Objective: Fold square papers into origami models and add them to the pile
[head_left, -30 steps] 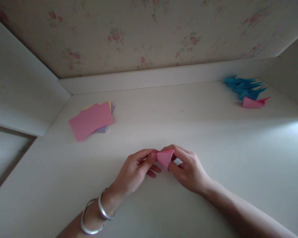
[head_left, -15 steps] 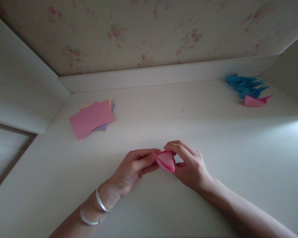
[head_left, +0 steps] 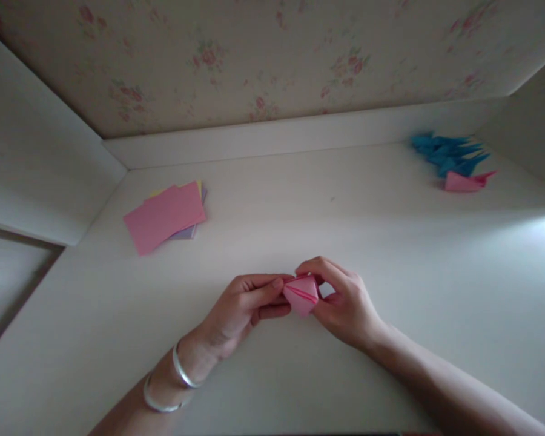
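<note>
Over the last second the pink folded paper [head_left: 301,295] has gone from a flat triangle to a puffed, pocket-like shape with a crease across it. The right hand [head_left: 345,303] has curled its forefinger over the top, and the left hand [head_left: 245,306] has pinched closer.

- Place is reading as a home, most likely a bedroom or study nook.
- Wallpaper [head_left: 272,60] with small faded pink roses and green leaves is covering the back wall; a domestic pattern.
- White tabletop [head_left: 300,206] is running into a corner, with a low white upstand [head_left: 300,130] along the wall and white side panels [head_left: 36,163] closing it in left and right, like a built-in desk.
- Craft paper is lying about: a loose stack of coloured sheets [head_left: 166,217], pink on top, at far left; folded blue and pink paper pieces [head_left: 454,160] are sitting in the far right corner.
- Soft light is falling in from the right.
</note>
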Tool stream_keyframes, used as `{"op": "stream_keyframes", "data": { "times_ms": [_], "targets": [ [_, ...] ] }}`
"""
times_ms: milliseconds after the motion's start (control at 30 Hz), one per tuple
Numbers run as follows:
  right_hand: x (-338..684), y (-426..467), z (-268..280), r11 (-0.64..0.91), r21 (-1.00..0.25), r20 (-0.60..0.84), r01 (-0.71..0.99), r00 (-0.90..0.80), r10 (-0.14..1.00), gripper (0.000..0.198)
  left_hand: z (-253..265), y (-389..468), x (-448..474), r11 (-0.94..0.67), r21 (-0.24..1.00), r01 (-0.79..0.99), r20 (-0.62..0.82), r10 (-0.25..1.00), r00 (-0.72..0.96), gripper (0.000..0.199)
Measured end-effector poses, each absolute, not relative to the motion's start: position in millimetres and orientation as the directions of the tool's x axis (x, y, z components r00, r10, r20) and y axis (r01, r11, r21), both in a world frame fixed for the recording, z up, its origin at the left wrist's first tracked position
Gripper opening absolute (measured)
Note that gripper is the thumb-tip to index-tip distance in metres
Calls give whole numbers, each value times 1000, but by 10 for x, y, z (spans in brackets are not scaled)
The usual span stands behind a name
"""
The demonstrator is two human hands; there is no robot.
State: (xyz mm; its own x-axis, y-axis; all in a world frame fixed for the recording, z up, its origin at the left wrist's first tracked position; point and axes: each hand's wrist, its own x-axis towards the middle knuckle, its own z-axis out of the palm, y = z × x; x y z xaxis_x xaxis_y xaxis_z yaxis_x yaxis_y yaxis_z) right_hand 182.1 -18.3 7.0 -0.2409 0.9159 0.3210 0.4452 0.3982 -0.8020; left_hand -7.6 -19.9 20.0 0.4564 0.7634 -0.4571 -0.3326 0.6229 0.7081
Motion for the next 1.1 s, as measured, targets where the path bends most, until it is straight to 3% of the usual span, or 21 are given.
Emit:
{"op": "stream_keyframes", "data": {
  "times_ms": [133,333,667,933,1100],
  "targets": [
    [1815,-178,55,414,-773,343,481,-232,910,22,208,-191,-51,626,690,-363,-470,769,433,24],
    [1841,-175,14,561,-670,476,487,-298,827,16,230,-204,-37,625,677,-387,-448,769,456,24],
    [1856,-173,16,620,-570,539,539,-324,778,14,201,-218,-60,590,757,-281,-450,783,430,32],
    [1841,-168,-9,514,-691,434,508,-277,857,13,222,-229,-13,450,874,-184,-384,871,305,26],
    [1834,-150,57,249,-898,169,364,-238,957,9,223,-207,-25,359,927,-105,-337,924,182,26]
  ]
}}
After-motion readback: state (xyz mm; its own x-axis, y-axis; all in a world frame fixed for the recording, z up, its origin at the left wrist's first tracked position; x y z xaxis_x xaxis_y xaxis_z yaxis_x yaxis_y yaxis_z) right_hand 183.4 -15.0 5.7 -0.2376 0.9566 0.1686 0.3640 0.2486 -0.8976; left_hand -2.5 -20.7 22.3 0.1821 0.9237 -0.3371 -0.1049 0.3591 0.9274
